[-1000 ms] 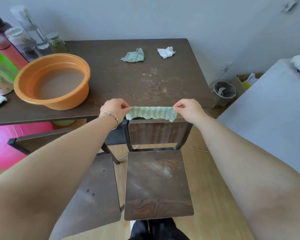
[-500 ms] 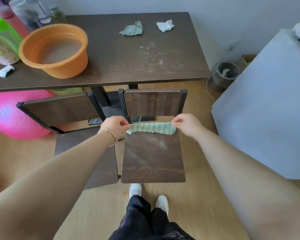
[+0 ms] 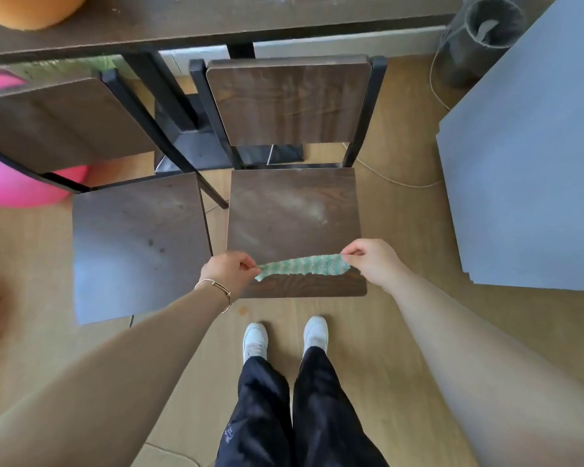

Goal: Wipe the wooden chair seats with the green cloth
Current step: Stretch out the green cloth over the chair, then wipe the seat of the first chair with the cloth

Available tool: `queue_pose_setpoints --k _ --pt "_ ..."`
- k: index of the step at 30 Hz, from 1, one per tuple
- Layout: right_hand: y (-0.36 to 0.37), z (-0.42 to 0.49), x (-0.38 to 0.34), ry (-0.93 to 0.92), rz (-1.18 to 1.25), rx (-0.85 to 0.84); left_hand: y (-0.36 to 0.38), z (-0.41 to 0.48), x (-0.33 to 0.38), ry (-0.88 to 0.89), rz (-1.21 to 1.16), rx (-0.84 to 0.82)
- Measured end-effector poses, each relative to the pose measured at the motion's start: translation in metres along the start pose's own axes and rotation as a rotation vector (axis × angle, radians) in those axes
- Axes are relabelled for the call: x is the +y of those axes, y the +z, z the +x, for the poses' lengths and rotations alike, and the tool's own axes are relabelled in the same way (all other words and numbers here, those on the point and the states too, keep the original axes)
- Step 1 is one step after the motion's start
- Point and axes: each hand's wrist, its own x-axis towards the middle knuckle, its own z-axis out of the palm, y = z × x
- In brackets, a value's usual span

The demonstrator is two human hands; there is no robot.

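Fingers of left hand and right hand pinch opposite ends of green cloth, stretched over right chair seat, frame center.

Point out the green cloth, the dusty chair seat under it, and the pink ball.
green cloth (image 3: 302, 267): head view, middle of the stretched strip.
dusty chair seat (image 3: 292, 210): head view, bare centre of the seat.
pink ball (image 3: 11, 187): head view, its visible lower side.
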Motion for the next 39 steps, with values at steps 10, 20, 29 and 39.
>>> queue_pose_setpoints --k 10,20,29,39 --pt "0.042 0.094 0.029 0.074 -0.059 0.012 0.045 0.109 -0.022 0.009 0.094 -0.055" --pt "0.052 0.188 0.025 0.063 -0.091 0.130 0.054 0.205 -0.024 0.080 0.156 0.083" --pt "0.078 0.185 0.038 0.209 -0.185 0.215 0.060 0.179 -0.056 0.310 0.578 0.176" --pt "0.104 0.192 0.029 0.347 -0.135 0.429 0.052 0.162 -0.087 0.197 0.516 0.221"
